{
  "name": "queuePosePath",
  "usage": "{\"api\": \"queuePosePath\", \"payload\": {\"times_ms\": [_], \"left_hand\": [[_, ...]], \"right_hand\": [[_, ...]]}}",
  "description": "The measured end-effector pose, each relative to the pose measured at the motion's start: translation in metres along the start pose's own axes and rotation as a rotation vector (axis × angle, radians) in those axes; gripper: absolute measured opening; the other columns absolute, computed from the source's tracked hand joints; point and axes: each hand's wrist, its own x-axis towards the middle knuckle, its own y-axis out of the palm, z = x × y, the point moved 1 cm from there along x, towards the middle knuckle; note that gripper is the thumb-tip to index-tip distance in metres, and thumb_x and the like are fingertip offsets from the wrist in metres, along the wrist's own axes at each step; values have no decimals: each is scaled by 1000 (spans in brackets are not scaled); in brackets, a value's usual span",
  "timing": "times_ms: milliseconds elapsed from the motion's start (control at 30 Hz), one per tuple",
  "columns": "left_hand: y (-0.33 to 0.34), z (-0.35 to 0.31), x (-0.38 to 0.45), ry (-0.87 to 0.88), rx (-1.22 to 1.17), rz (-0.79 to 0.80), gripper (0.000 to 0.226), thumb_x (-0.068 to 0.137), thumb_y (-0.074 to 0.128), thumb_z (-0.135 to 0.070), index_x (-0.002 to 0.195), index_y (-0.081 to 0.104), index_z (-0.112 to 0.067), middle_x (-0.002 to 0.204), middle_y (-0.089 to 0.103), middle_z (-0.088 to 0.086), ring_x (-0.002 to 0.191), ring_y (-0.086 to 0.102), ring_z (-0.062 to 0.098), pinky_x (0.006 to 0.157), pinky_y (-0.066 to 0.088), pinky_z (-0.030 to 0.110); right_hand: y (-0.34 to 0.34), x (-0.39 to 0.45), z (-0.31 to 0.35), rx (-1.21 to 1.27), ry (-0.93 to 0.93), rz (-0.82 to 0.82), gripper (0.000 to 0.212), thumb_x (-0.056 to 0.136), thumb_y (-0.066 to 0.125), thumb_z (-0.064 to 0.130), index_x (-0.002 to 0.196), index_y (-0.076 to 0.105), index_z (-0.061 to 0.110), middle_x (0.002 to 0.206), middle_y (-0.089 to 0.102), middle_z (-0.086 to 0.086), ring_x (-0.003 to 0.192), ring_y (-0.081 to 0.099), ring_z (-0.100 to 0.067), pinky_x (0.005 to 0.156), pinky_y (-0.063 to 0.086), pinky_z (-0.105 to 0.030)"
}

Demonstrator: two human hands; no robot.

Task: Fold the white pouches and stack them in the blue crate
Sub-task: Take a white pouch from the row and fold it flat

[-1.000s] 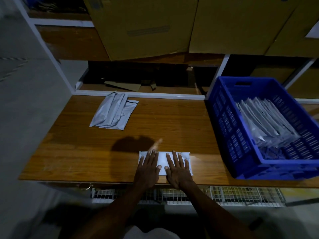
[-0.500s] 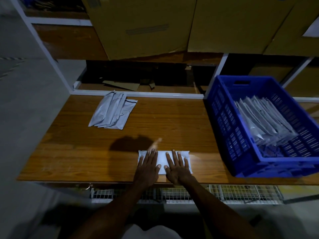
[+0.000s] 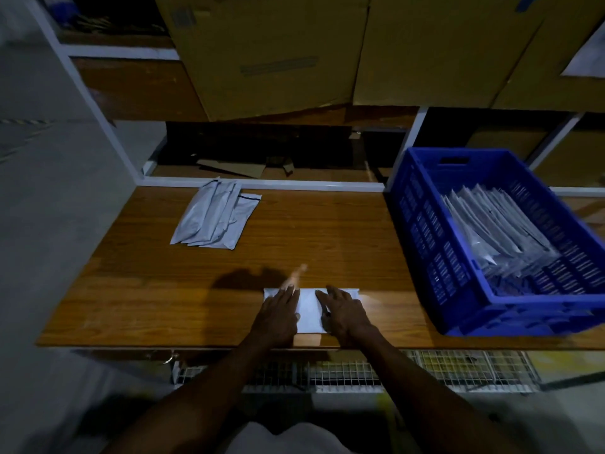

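White pouch (image 3: 309,311) lies flat, long axis left–right — both hands (image 3: 278,314) (image 3: 343,311) pressing it, fingers straight.

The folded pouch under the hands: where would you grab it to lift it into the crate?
Probably by its right short end, coming from the right. The pouch lies flat on the table with both hands pressing on it, the left hand and the right hand. That end pokes out past the right hand and faces the crate, so a thumb-and-finger pinch there should keep the fold closed.
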Motion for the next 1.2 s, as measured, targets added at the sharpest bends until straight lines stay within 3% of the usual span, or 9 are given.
{"api": "queuePosePath", "payload": {"times_ms": [267, 433, 633, 767, 867, 933, 1000, 1067, 1200], "left_hand": [[-31, 0, 7, 1, -12, -11, 73, 87, 68, -42, 149, 35, -21, 154, 36, 3, 142, 29, 26, 120, 15, 50], [-45, 4, 11, 71, 35, -56, 73, 74, 80, -44, 136, 48, -25, 139, 44, 2, 130, 37, 26, 111, 26, 45], [-68, 6, 15, 115, -7, -86, 54, 77, 81, -34, 124, 58, -21, 127, 61, 2, 114, 57, 22, 95, 46, 39], [-83, 3, 15, 205, 59, -193, 47, 98, 59, -23, 143, 47, -19, 126, 62, 6, 111, 60, 22, 85, 43, 31], [-95, 1, 13, 303, 130, -331, 33, 101, 48, -20, 132, 59, -20, 110, 68, 8, 99, 66, 27, 71, 37, 32], [-99, 4, 15, 282, 114, -364, 32, 95, 53, -17, 125, 65, -20, 105, 70, 8, 94, 68, 31, 69, 44, 35], [-96, 8, 18, 326, 107, -423, 41, 87, 63, -13, 128, 65, -16, 116, 70, 11, 105, 67, 34, 80, 55, 42], [-98, 5, 14, 314, 111, -414, 49, 91, 63, -16, 140, 55, -18, 134, 62, 8, 122, 60, 29, 95, 51, 42], [-111, -11, 12, 285, 104, -427, 45, 99, 51, -22, 144, 45, -25, 135, 59, 3, 117, 58, 22, 93, 48, 38]], "right_hand": [[-21, 8, 0, -64, 8, -77, 75, 82, 72, 37, 146, 35, 24, 147, 43, -8, 135, 34, -34, 105, 33, -49], [-33, 16, 2, -128, -2, -55, 75, 74, 81, 42, 141, 52, 25, 145, 41, -7, 132, 34, -34, 104, 34, -47], [-55, 12, 14, 45, 27, -110, 62, 72, 82, 29, 131, 60, 28, 124, 65, -4, 105, 64, -26, 85, 56, -40], [-69, 9, 25, -57, 35, -130, 44, 82, 75, 32, 122, 57, 24, 113, 68, -4, 97, 65, -23, 80, 55, -39], [-78, 5, 27, -156, 30, -166, 34, 93, 61, 27, 127, 56, 25, 114, 67, -5, 102, 64, -27, 81, 47, -39], [-80, -1, 30, -198, 33, -233, 39, 97, 54, 25, 136, 51, 25, 121, 65, -6, 107, 63, -29, 82, 47, -38], [-78, -5, 31, -208, 43, -300, 48, 98, 51, 23, 145, 42, 26, 138, 57, -6, 121, 57, -32, 88, 48, -40], [-76, -10, 29, -198, 53, -326, 57, 98, 50, 21, 152, 33, 24, 153, 44, -7, 136, 45, -34, 101, 43, -42], [-83, -28, 26, -156, 79, -408, 64, 95, 58, 19, 153, 31, 23, 154, 42, -8, 138, 43, -33, 107, 40, -45]]}}
